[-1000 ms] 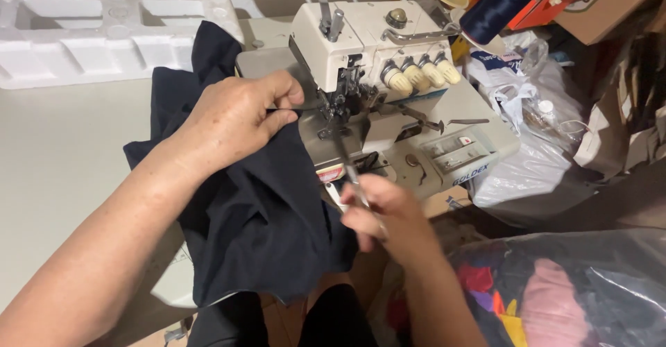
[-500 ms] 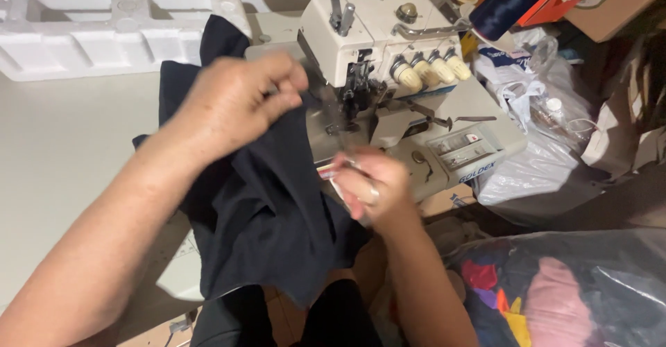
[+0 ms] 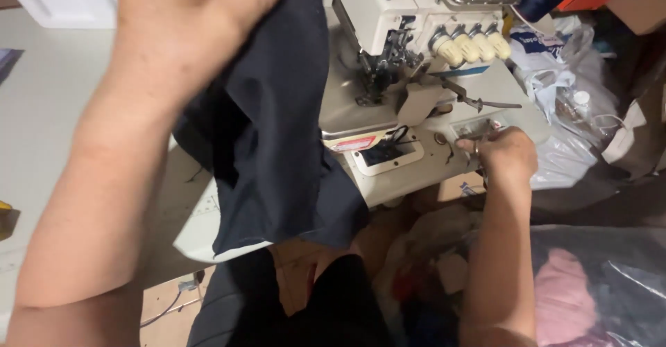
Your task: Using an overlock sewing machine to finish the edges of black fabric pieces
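From the head camera, looking down: the left hand (image 3: 184,31) has come up close to the lens, fingers closed on the top edge of the dark cloth (image 3: 277,153). A second ago that hand lay flat on the cloth at the machine's needle; now the cloth is lifted clear of the foot and hangs from the grip, draping down over the table (image 3: 41,111) edge and the front of the machine bed. So the seam end looks freed from the machine, to my eye.

The right hand (image 3: 501,154) has moved too. Before, it held small snips near the cloth at the front; now it rests far right on the bed of the serger (image 3: 416,63), fingers curled around something thin and metallic. I cannot tell for sure whether that is the snips. It reads as the tool being set down.

The serger's cream knobs (image 3: 472,42) stand in a row above that hand. Beside the machine a white plastic bag (image 3: 569,111) slumps, and lower right a clear bag (image 3: 596,291) shows pink fabric inside.
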